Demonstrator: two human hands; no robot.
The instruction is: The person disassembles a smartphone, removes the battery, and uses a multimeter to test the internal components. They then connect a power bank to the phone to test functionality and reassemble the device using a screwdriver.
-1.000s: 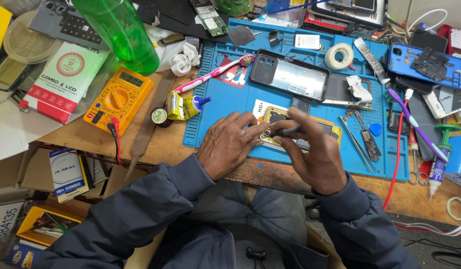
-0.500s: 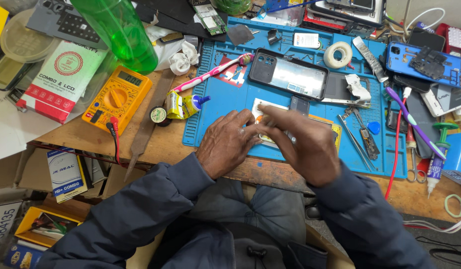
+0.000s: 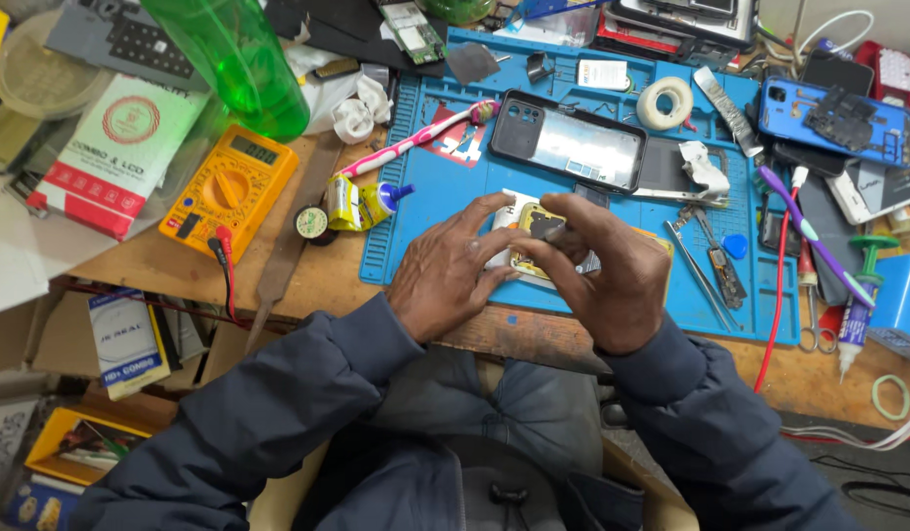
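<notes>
The worktop point(image 3: 327, 280) at mid-frame is bare, worn wood with a rough front edge. On it lies a blue repair mat point(image 3: 445, 197), matt and rubbery with moulded ridges. At the upper left, a green spray bottle point(image 3: 234, 59) is glossy see-through plastic, and the multimeter point(image 3: 229, 192) below it has a smooth orange plastic case. The phone back cover point(image 3: 568, 143) above centre looks glossy, with a dark rim. The tweezers point(image 3: 696, 261) at right are dull metal. Both sleeves point(image 3: 278, 413) are matt dark cloth.
</notes>
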